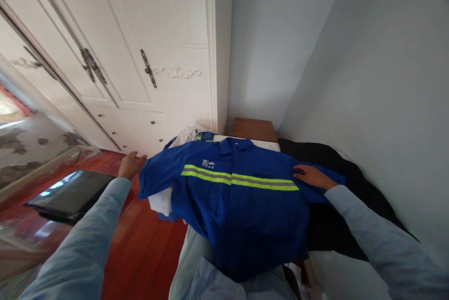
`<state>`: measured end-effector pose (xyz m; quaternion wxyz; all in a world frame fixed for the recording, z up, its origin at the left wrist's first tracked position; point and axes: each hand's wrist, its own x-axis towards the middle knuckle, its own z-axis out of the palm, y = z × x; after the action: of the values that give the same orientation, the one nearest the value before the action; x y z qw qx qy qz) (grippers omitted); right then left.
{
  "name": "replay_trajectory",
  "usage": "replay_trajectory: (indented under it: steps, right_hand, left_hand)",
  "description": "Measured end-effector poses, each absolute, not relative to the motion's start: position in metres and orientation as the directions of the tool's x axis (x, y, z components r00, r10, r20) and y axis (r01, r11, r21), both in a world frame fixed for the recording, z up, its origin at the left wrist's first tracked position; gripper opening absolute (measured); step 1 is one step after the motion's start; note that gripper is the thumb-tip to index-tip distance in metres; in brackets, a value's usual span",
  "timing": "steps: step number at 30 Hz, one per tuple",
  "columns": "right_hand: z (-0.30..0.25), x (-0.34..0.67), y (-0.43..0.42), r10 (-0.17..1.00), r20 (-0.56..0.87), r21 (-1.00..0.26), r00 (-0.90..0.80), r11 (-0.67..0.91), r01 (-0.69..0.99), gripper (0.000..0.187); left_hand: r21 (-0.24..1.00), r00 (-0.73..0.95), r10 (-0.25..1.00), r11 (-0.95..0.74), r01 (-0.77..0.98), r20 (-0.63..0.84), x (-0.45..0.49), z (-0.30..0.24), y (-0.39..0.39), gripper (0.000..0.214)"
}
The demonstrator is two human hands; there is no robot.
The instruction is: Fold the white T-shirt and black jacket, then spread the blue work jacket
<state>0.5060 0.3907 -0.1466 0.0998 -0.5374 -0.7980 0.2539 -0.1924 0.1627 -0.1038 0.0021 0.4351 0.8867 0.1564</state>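
Note:
A blue short-sleeved work shirt (259, 216) lies spread out in front of me, front side up and collar away from me. It has a yellow-green and grey reflective band across the chest and a white printed logo. My left hand (131, 165) is at the cuff of the left-side sleeve, fingers apart, fingertips at the edge of the cloth; whether they touch it is hard to tell. My right hand (313, 177) rests on the opposite sleeve near the end of the band, fingers stretched out. The shirt's lower hem falls near my lap.
Under and behind the shirt are other clothes, with a white crumpled garment (187, 135) showing. A brown wooden box (254, 128) stands by the wall. Black cloth (326, 153) lies at right. White wardrobe doors (175, 24) rise ahead; a dark ribbed case (75, 195) is at left.

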Motion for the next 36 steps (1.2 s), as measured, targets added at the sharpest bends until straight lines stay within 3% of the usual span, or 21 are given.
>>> replay_trajectory:
  steps: [4,8,12,15,23,26,30,34,36]
  right_hand:
    - [-0.144,0.506,0.392,0.894,-0.133,-0.438,-0.427,0.334,0.835,0.034]
    - [-0.137,0.493,0.392,0.903,-0.046,-0.327,-0.428,0.391,0.860,0.036]
    - [-0.127,0.473,0.396,0.896,0.016,-0.253,-0.443,0.432,0.865,0.037]
    - [-0.122,0.455,0.407,0.877,0.015,-0.235,-0.479,0.469,0.851,0.038]
    - [-0.135,0.411,0.445,0.869,-0.043,-0.218,-0.494,0.474,0.853,0.040]
    - [-0.133,0.409,0.453,0.865,-0.079,-0.207,-0.496,0.473,0.857,0.028]
    - [-0.120,0.418,0.464,0.893,-0.014,-0.182,-0.450,0.440,0.879,0.029]
    - [-0.117,0.425,0.473,0.933,-0.022,-0.142,-0.360,0.354,0.924,0.031]
    - [-0.120,0.423,0.474,0.940,-0.047,-0.125,-0.337,0.329,0.936,0.031]
  left_hand:
    - [0.318,-0.481,0.863,0.418,0.851,0.153,-0.175,-0.097,0.191,0.063]
    - [0.302,-0.322,0.942,0.282,0.911,0.092,-0.159,-0.100,0.229,0.061]
    - [0.249,-0.276,0.961,0.263,0.932,0.020,-0.148,-0.107,0.255,0.044]
    - [0.183,-0.281,0.959,0.270,0.945,0.036,-0.140,-0.103,0.261,0.037]
    - [0.078,-0.343,0.903,0.334,0.939,0.261,-0.116,-0.056,0.260,0.054]
    - [-0.010,-0.330,0.890,0.351,0.936,0.316,-0.107,-0.040,0.269,0.052]
    - [-0.139,-0.320,0.919,0.357,0.924,0.231,-0.103,-0.038,0.290,0.044]
    - [-0.173,-0.416,0.907,0.420,0.891,0.064,-0.102,-0.051,0.309,0.039]
    - [-0.174,-0.433,0.897,0.442,0.880,0.088,-0.092,-0.057,0.315,0.040]
